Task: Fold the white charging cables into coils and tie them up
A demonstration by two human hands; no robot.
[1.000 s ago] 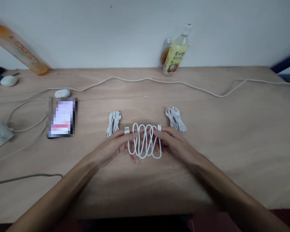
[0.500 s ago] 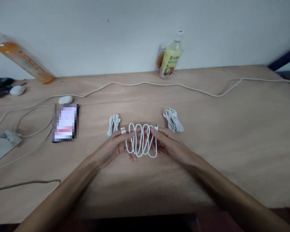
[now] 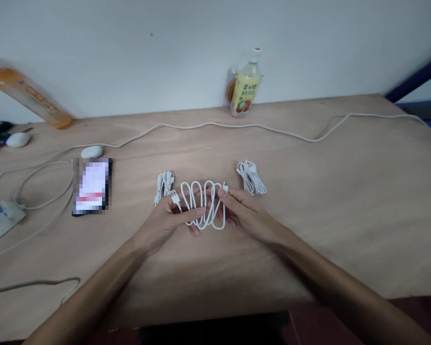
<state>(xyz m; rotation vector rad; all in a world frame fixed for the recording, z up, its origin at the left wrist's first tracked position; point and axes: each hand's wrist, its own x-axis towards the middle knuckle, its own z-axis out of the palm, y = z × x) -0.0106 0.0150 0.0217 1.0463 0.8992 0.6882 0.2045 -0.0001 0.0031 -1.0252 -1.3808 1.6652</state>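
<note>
Both hands are meeting over the middle of the desk (image 3: 345, 201), working on one white USB cable (image 3: 201, 205) folded into side-by-side loops. The left hand (image 3: 163, 221) is closing its grip on the loops, thumb over the top and fingers curled underneath, with the wide USB plug (image 3: 175, 196) sticking out at its twelve o'clock. The right hand (image 3: 246, 216) is narrowing its grip to a pinch, fingertips pressing together on the cable's other end just below the small plug (image 3: 225, 188). The loops are hanging between the two hands, close above the wood; I cannot tell whether they are touching it.

Counting white cables of this kind, I am seeing three: the one being held, a tied bundle (image 3: 164, 184) lying at eleven o'clock from the left hand, and a second bundle (image 3: 250, 176) lying at one o'clock from the right hand. Neither bundle is being touched.

Two drink bottles are standing out: a yellow bottle (image 3: 244, 88) upright against the wall at twelve o'clock, and an orange bottle (image 3: 26, 95) leaning at ten o'clock. One phone (image 3: 92, 186) is lying flat at nine o'clock, and one long cord (image 3: 273, 128) is trailing across the far side.
</note>
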